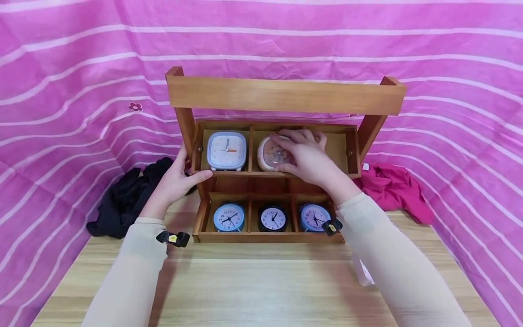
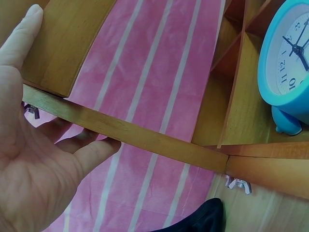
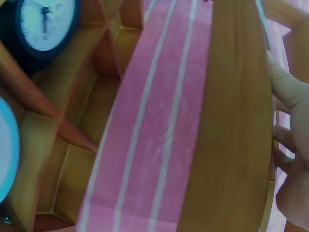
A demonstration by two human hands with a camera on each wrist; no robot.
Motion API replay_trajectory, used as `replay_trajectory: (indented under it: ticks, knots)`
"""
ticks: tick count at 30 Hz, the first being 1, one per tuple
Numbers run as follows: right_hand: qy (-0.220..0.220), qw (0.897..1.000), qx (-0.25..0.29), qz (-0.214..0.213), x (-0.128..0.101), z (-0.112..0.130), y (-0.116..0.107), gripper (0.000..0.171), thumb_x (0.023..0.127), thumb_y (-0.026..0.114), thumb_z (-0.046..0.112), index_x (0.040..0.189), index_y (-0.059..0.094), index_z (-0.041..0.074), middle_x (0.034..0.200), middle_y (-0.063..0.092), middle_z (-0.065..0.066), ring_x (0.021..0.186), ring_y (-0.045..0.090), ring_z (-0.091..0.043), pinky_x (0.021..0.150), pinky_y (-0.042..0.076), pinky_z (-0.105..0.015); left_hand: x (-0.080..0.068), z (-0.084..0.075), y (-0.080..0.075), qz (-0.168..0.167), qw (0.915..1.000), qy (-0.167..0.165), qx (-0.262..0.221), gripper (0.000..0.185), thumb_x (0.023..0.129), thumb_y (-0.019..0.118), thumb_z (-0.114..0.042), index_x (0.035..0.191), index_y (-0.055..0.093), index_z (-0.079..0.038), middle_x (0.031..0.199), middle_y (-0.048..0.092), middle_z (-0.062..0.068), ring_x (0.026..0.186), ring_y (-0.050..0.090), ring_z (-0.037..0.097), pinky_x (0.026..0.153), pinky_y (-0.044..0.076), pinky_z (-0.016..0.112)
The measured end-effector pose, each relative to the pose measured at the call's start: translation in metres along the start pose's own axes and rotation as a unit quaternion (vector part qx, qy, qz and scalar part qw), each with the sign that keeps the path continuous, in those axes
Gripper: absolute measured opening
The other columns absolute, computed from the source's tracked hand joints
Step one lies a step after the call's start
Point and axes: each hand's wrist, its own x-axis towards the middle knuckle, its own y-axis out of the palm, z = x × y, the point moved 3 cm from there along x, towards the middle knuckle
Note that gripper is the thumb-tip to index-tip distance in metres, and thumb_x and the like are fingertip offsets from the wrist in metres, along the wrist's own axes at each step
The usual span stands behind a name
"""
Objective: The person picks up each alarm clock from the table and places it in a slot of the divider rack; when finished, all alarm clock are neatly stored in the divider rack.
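A two-tier wooden rack (image 1: pixel 286 97) stands on the table, with divided trays. My left hand (image 1: pixel 173 181) holds its left side at the upper tray; the thumb lies along the tray front, and the fingers pass behind the side post (image 2: pixel 140 137). In the upper tray's left compartment sits a white square alarm clock (image 1: pixel 226 152) with a blue rim. My right hand (image 1: pixel 308 156) grips a pale rounded alarm clock (image 1: pixel 269 154) with a brownish face in the compartment beside it, partly covering it. The right wrist view shows fingers (image 3: pixel 285 137) behind the tray edge, with that clock hidden.
Below, the lower tray holds a blue round clock (image 1: pixel 229 217), a black round clock (image 1: pixel 273 219) and another blue clock (image 1: pixel 313 217), partly behind the right wrist strap. Black cloth (image 1: pixel 122 204) lies left of the rack, magenta cloth (image 1: pixel 392 190) right. Striped pink fabric (image 1: pixel 261 45) surrounds the table.
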Motion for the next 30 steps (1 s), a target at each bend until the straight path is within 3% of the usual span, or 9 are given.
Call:
replay_trajectory:
  ticks: [5,10,24,30]
  knots:
    - [-0.027,0.997,0.008,-0.069,-0.020,0.005,-0.006,0.077,0.086,0.082,0.055,0.153,0.054,0.029,0.162,0.041,-0.009,0.143,0.036,-0.041,0.109,0.019,-0.074,0.003,0.006,0.000,-0.002,1.0000,0.000,0.001,0.104,0.096,0.077,-0.025,0.167,0.003,-0.044,0.170,0.026,0.010,0.147,0.038,0.040,0.117,0.035,0.066]
    - [-0.049,0.993,0.019,-0.103,-0.052,0.005,-0.017,0.081,0.081,0.087,0.052,0.150,0.056,0.024,0.158,0.044,-0.012,0.136,0.040,-0.042,0.104,0.021,-0.073,0.003,0.006,0.001,-0.004,1.0000,-0.003,-0.002,0.103,0.095,0.079,-0.027,0.166,0.007,-0.047,0.170,0.027,0.006,0.147,0.039,0.037,0.117,0.035,0.066]
    - [0.012,0.998,0.032,-0.059,-0.140,-0.020,-0.010,0.094,0.069,0.098,0.041,0.152,0.056,0.024,0.156,0.045,-0.013,0.135,0.040,-0.043,0.097,0.025,-0.068,0.005,0.008,-0.002,-0.011,0.9998,-0.017,0.004,0.105,0.095,0.079,-0.024,0.166,0.006,-0.046,0.172,0.022,0.003,0.152,0.032,0.037,0.119,0.031,0.065]
    - [0.015,0.994,0.060,-0.094,-0.186,-0.032,0.003,0.091,0.067,0.098,0.037,0.148,0.059,0.019,0.147,0.051,-0.018,0.131,0.043,-0.042,0.096,0.034,-0.061,0.003,0.009,-0.001,-0.007,0.9999,-0.012,0.001,0.104,0.095,0.078,-0.024,0.167,0.005,-0.044,0.172,0.021,0.003,0.152,0.032,0.037,0.118,0.033,0.066]
